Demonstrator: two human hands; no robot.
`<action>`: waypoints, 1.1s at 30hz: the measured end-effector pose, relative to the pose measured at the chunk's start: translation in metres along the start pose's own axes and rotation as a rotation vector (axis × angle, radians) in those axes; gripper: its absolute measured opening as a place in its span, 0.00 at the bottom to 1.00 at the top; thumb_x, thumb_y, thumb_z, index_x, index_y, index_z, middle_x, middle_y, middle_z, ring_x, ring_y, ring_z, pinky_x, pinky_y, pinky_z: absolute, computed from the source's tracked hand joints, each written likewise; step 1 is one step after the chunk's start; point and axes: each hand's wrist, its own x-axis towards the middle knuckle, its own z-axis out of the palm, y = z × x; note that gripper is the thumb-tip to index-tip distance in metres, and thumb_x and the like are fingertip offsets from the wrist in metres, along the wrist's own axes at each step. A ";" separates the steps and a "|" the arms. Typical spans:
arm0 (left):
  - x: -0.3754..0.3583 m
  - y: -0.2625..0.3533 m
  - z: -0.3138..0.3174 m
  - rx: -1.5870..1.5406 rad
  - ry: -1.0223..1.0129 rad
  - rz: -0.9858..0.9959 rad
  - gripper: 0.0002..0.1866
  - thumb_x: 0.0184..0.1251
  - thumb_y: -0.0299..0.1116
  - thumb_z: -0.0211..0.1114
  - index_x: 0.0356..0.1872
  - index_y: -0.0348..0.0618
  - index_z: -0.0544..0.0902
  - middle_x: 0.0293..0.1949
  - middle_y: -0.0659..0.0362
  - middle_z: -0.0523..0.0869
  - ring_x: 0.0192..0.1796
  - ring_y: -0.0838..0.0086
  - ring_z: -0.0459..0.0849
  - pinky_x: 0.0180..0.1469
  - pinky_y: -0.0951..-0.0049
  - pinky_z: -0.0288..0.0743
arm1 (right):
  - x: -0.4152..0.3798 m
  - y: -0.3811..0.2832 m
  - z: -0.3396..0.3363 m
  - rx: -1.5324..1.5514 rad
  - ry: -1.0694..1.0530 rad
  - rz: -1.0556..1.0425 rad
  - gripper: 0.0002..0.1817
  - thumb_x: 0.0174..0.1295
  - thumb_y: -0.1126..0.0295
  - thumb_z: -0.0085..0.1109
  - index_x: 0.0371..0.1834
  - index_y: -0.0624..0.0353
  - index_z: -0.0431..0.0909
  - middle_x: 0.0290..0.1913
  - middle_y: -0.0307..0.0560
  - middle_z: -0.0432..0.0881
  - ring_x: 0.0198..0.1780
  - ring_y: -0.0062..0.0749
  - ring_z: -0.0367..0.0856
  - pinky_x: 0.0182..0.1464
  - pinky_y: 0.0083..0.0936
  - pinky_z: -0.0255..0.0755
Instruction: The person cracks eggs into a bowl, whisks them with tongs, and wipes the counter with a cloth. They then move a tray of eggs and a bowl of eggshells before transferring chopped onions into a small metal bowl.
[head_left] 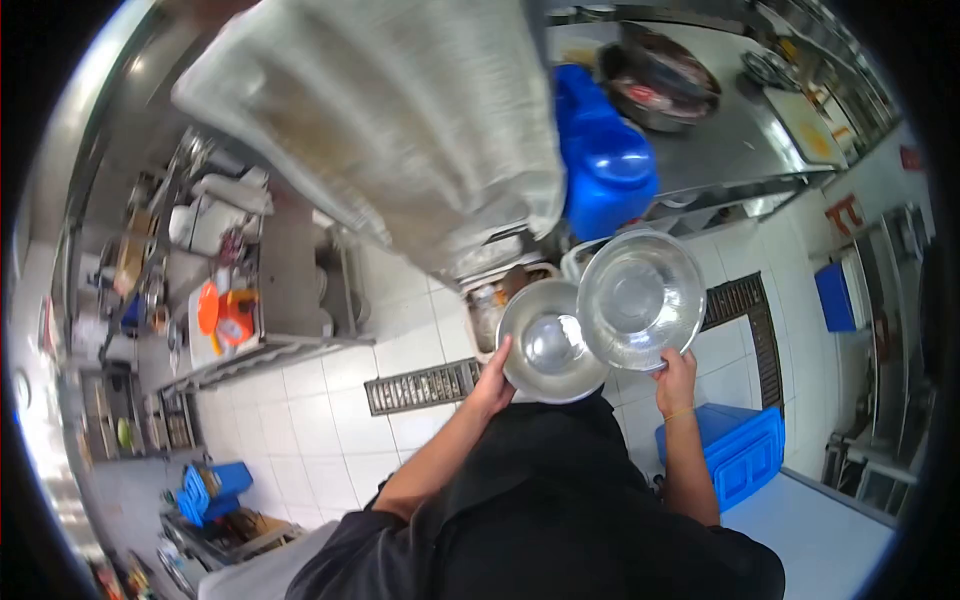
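My left hand (494, 379) grips the left rim of a metal bowl (550, 343), its thumb over the edge. In my right hand (677, 381) is a second bowl (641, 299), shiny and wider, pinched at its lower rim. The right bowl overlaps the edge of the left one, and both insides look bare. My fingers under the bowls are hidden. Just beyond the left bowl stands a white bin (483, 318) with mixed scraps inside. A blue plastic jug (605, 160) is above the right bowl.
A large grey-white sheet (400, 110) covers something tall ahead. On the right, a steel table (745, 150) carries a big pan (660, 80). An orange scale (232, 318) sits on the left counter. Floor drain grates (425, 387) and a blue lidded box (735, 455) are below.
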 end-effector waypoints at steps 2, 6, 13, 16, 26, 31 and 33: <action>-0.008 0.025 -0.024 -0.040 -0.046 -0.056 0.45 0.81 0.67 0.56 0.83 0.41 0.63 0.79 0.49 0.73 0.79 0.55 0.73 0.81 0.49 0.65 | -0.025 0.019 0.018 -0.092 -0.020 0.082 0.15 0.67 0.74 0.57 0.56 0.60 0.80 0.43 0.37 0.85 0.36 0.21 0.83 0.34 0.23 0.80; -0.028 0.070 -0.073 -0.035 -0.139 -0.013 0.45 0.81 0.69 0.53 0.82 0.41 0.64 0.78 0.48 0.74 0.79 0.56 0.73 0.81 0.49 0.66 | -0.069 0.032 0.097 -0.397 -0.145 0.024 0.14 0.67 0.70 0.59 0.53 0.61 0.84 0.39 0.33 0.82 0.32 0.15 0.75 0.32 0.18 0.71; -0.053 0.116 -0.152 -0.139 -0.003 0.277 0.37 0.85 0.62 0.52 0.77 0.41 0.74 0.73 0.53 0.81 0.74 0.64 0.79 0.77 0.58 0.72 | -0.057 0.106 0.208 -0.608 -0.453 -0.102 0.13 0.72 0.72 0.61 0.55 0.68 0.82 0.45 0.42 0.87 0.41 0.22 0.82 0.45 0.26 0.78; -0.073 0.124 -0.189 -0.210 -0.030 0.313 0.33 0.86 0.56 0.54 0.77 0.41 0.73 0.72 0.52 0.82 0.71 0.64 0.81 0.76 0.59 0.74 | -0.042 0.112 0.254 -0.935 -0.639 0.060 0.12 0.73 0.70 0.61 0.53 0.67 0.80 0.45 0.47 0.86 0.39 0.25 0.85 0.45 0.29 0.79; -0.175 0.180 -0.331 -0.344 0.235 0.666 0.35 0.88 0.61 0.47 0.80 0.45 0.70 0.76 0.54 0.77 0.74 0.65 0.78 0.78 0.57 0.71 | -0.089 0.215 0.454 -0.617 -1.078 0.503 0.23 0.77 0.67 0.58 0.70 0.66 0.71 0.52 0.54 0.86 0.44 0.39 0.91 0.34 0.35 0.91; -0.259 0.229 -0.411 -0.436 0.241 0.743 0.46 0.82 0.73 0.42 0.81 0.44 0.70 0.78 0.51 0.75 0.78 0.59 0.73 0.81 0.53 0.65 | -0.148 0.283 0.559 -0.715 -1.267 0.424 0.19 0.77 0.67 0.57 0.66 0.66 0.77 0.51 0.49 0.88 0.47 0.34 0.90 0.44 0.36 0.90; -0.281 0.237 -0.461 -0.498 0.377 0.762 0.43 0.83 0.69 0.47 0.80 0.40 0.70 0.77 0.50 0.76 0.76 0.59 0.76 0.80 0.54 0.68 | -0.177 0.323 0.611 -0.779 -1.350 0.364 0.18 0.78 0.69 0.57 0.66 0.67 0.78 0.52 0.48 0.88 0.48 0.33 0.90 0.47 0.35 0.88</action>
